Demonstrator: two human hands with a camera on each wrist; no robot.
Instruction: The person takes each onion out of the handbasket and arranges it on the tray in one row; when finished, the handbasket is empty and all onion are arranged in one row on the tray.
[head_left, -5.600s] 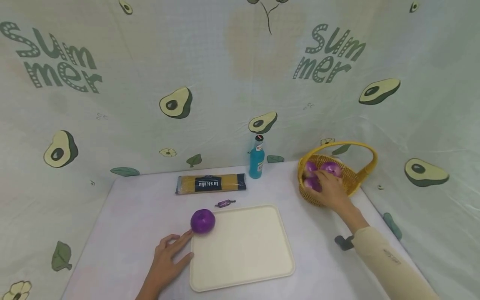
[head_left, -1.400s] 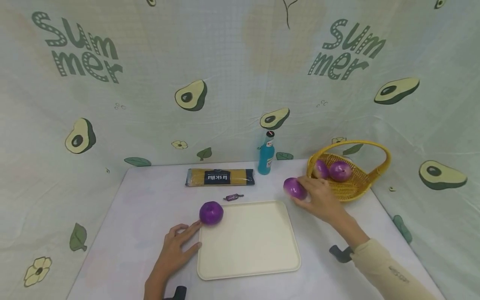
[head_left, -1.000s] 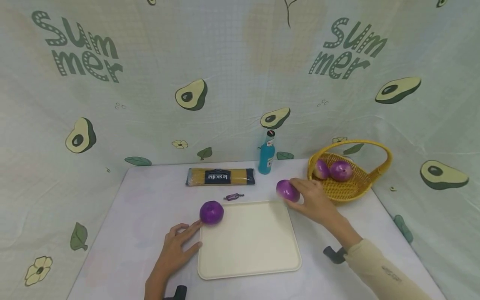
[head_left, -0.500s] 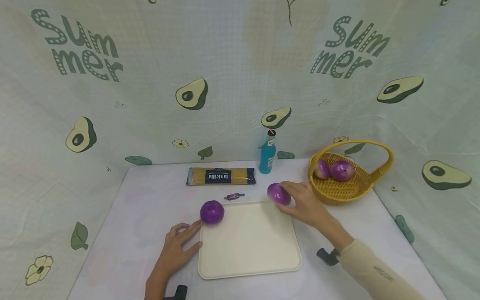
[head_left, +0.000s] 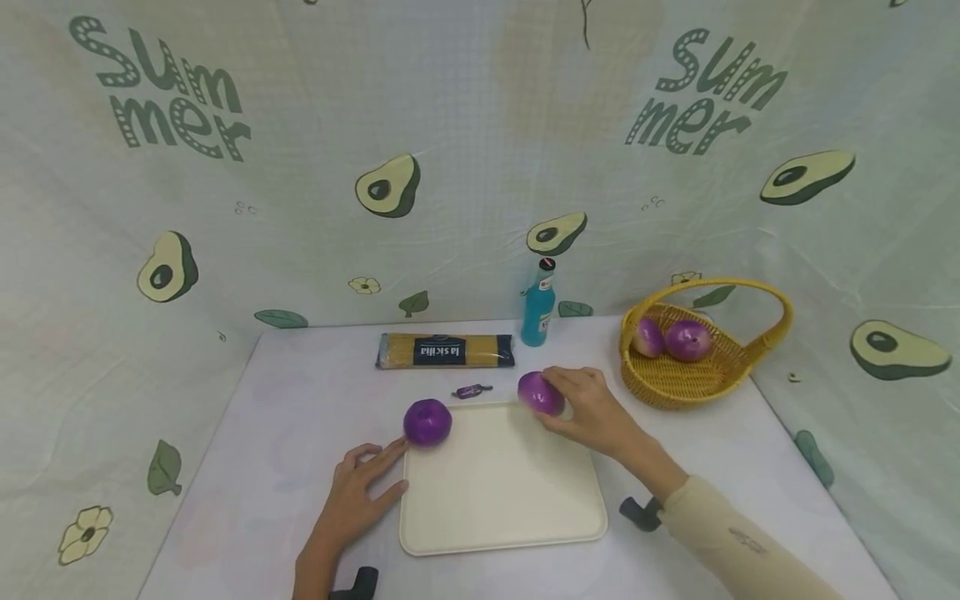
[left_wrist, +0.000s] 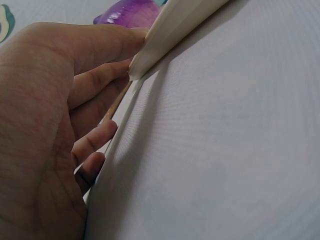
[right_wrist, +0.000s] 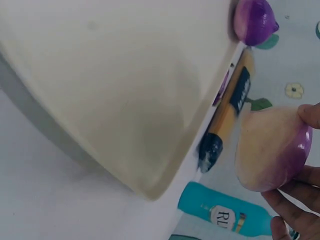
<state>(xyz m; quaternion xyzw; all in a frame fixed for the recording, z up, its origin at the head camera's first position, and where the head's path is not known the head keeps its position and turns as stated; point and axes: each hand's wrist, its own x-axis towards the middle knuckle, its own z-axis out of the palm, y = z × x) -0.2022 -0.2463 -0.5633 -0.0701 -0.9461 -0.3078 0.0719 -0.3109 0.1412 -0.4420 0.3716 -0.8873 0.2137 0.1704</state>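
In the head view my right hand (head_left: pixel 594 414) holds a purple onion (head_left: pixel 537 392) by thumb and fingertips above the tray's far edge. The right wrist view shows this onion (right_wrist: pixel 272 150) with a cream underside turned to the camera, above the tray's level. A second purple onion (head_left: pixel 427 423) sits at the far left corner of the cream rectangular tray (head_left: pixel 502 492). My left hand (head_left: pixel 360 487) lies along the tray's left edge, fingers extended and touching the rim. In the left wrist view the fingertips meet the tray's edge (left_wrist: pixel 165 37).
A yellow wicker basket (head_left: pixel 675 392) with an arched handle stands at the back right, holding more purple onions (head_left: pixel 688 340). Along the back are a blue bottle (head_left: pixel 538 312) and a pasta packet (head_left: pixel 444 351). A small purple wrapped candy (head_left: pixel 472 391) lies behind the tray.
My right hand has taken an onion out of the basket and carried it left to above the tray's far edge. My left hand has stayed at the tray's left rim.
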